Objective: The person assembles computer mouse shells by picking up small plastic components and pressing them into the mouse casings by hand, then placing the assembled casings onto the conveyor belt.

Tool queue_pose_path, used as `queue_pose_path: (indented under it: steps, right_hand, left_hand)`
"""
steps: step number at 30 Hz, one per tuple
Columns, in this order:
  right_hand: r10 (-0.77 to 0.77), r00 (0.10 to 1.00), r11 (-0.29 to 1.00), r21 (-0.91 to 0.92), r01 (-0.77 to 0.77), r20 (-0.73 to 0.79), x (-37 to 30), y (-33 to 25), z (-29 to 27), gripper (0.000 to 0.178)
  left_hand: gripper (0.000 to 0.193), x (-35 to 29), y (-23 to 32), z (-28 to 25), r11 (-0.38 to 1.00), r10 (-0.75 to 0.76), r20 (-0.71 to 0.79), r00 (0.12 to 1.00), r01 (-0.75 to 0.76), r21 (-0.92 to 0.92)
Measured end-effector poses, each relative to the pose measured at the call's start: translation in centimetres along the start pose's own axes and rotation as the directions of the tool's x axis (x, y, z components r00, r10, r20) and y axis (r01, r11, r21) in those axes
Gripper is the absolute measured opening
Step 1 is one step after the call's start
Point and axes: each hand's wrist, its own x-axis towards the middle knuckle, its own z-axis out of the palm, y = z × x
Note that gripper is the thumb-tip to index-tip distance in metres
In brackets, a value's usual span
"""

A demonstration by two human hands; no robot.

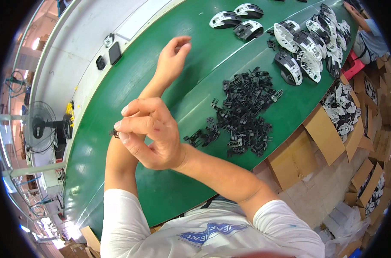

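My right hand [150, 133] is raised in front of my left forearm, its thumb and fingers pinched together. A small black plastic part [113, 133] sticks out at the fingertips, mostly covered by them. Farther out over the green tabletop [156, 202] is my left hand [173, 58], fingers curled in and thumb close to the index finger. Anything inside that hand is hidden. To the right of both hands lies a heap of small black plastic clips [247, 103], with a smaller cluster [204, 134] at its near left side.
Computer mouse shells [305, 43], white and black, are piled at the far right; a few mice [248, 30] lie apart from them. Cardboard boxes [324, 133] with white parts stand beyond the table's right edge. A fan [40, 127] and a phone [114, 53] are at the left. Another person's arm [356, 17] shows top right.
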Motion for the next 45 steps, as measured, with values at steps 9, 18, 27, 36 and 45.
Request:
queue_pose_path:
  steps: [9, 18, 27, 36, 45]
  right_hand:
    - [0.133, 0.977, 0.99, -0.021, -0.139, -0.168, 2.1, 1.1, -2.2, 0.018]
    - [0.551, 0.818, 0.831, 0.192, -0.522, -0.163, 1.4, 3.5, -1.9, 0.017]
    - [0.549, 0.775, 0.81, 0.029, -0.586, 0.313, -2.3, 0.4, 2.5, 0.019]
    - [0.361, 0.812, 0.922, -0.045, -0.384, 0.46, -3.5, -1.7, 11.3, 0.013]
    - [-0.086, 0.909, 0.956, -0.225, 0.191, 0.408, -0.5, -0.7, 13.3, 0.024]
  left_hand:
    - [0.079, 15.1, -2.4, 9.0, 0.602, 0.394, 0.274, 0.878, -0.471, 0.645]
    - [0.064, 2.2, -2.9, -3.4, 0.928, -0.207, -0.027, 0.978, 0.187, -0.323]
    - [0.06, -25.9, 2.8, -15.2, 0.297, -0.141, -0.166, 0.976, -0.118, -0.947]
    - [0.063, -32.4, 5.2, -19.2, 0.331, 0.069, -0.292, 0.954, -0.298, -0.896]
    - [0.065, -30.4, 7.1, -20.8, 0.474, 0.053, -0.269, 0.962, -0.261, -0.841]
